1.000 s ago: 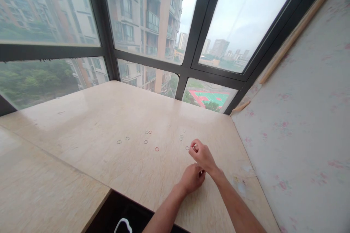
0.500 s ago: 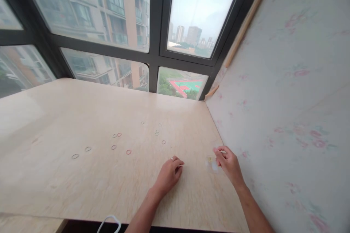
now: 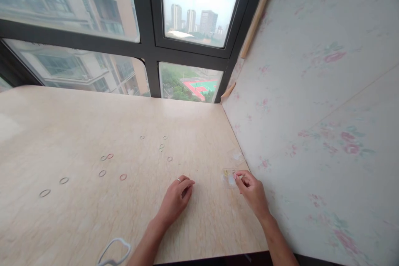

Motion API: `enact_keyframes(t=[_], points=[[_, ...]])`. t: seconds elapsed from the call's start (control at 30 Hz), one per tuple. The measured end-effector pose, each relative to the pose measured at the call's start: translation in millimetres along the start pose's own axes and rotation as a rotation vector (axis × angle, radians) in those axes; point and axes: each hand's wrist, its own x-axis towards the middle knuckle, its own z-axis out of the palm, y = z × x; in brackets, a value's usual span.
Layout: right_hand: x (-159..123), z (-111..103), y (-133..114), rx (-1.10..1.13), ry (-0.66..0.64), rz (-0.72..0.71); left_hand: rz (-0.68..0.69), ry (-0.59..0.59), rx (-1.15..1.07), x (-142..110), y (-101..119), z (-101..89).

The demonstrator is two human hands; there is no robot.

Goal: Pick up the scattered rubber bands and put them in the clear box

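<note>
My right hand (image 3: 251, 191) is over a small clear plastic box (image 3: 226, 181) near the wall. Its thumb and forefinger are pinched together at the box's right side; what lies between them is too small to make out. Inside the box are a yellow ring (image 3: 226, 173) and a whitish patch. My left hand (image 3: 177, 198), a ring on one finger, rests on the tabletop with its fingers closed together; whatever they hold is hidden. Beyond it lies a thin dark band ring (image 3: 170, 158), and farther back a green ring (image 3: 161, 149) touches another. A red ring (image 3: 123, 177) lies to the left.
Several more thin rings are scattered left, including a dark one (image 3: 45, 193). A white cord loop (image 3: 120, 241) sits at the near edge of the pale tabletop (image 3: 77, 224). The flowered wall (image 3: 299, 174) bounds the right, dark-framed windows (image 3: 149, 70) the back.
The view has turned right. My right hand has moved from beside a dark ring, above my left hand, over to the clear box. My left hand has stayed closed on the tabletop.
</note>
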Motion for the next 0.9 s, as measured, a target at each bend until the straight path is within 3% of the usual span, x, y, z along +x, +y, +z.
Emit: enact_keyframes(t=[0.27,0.43,0.57,0.67,0.8,0.9], points=[[-1,-5,10,-0.118,-0.083,-0.105,-0.015,-0.001,-0.023,1,2,-0.6],[-9,-9,3,-0.134,-0.053,-0.109,-0.026,0.007,-0.045,0,3,-1.3],[-31,9,-6,-0.104,-0.096,-0.157,-0.039,0.031,-0.075,-1,4,-2.1],[-53,31,-8,-0.098,-0.193,-0.281,-0.052,0.068,-0.109,-6,5,-5.1],[-69,46,-2,-0.130,-0.170,-0.486,-0.081,0.160,-0.102,-22,3,-22.1],[-66,47,4,-0.086,-0.129,-0.453,-0.152,0.328,0.018,-40,-6,-50.3]])
